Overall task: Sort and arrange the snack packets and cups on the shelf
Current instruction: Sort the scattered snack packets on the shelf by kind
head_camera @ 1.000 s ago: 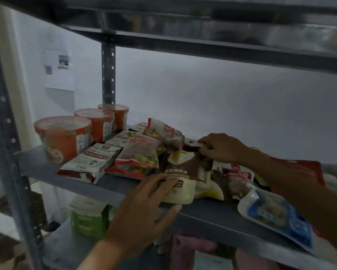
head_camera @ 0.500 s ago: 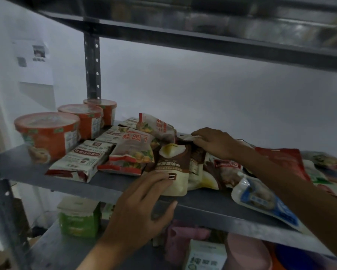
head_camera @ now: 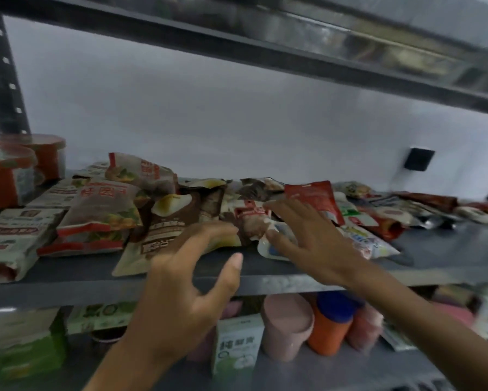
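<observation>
Two bare hands reached into a heap of snack packets on the grey metal shelf [head_camera: 449, 249].

The left hand [head_camera: 180, 292] hovered at the shelf's front edge with fingers spread and curled, gripping nothing, its fingertips just over the lower corner of the brown packet [head_camera: 169, 221] that lay near the middle of the shelf. The right hand [head_camera: 307, 235] was splayed wide and likewise held nothing, its palm over a white-and-blue packet [head_camera: 364, 241] at the shelf's front, its fingertips touching a brown-and-red packet [head_camera: 245, 218] just beside the brown one. A red packet [head_camera: 313, 198] stood tilted behind that hand. At the shelf's left end stood two orange cups [head_camera: 5, 176], with white packets [head_camera: 14, 235] and a red-trimmed packet [head_camera: 101, 213] between them and the brown packet.
</observation>
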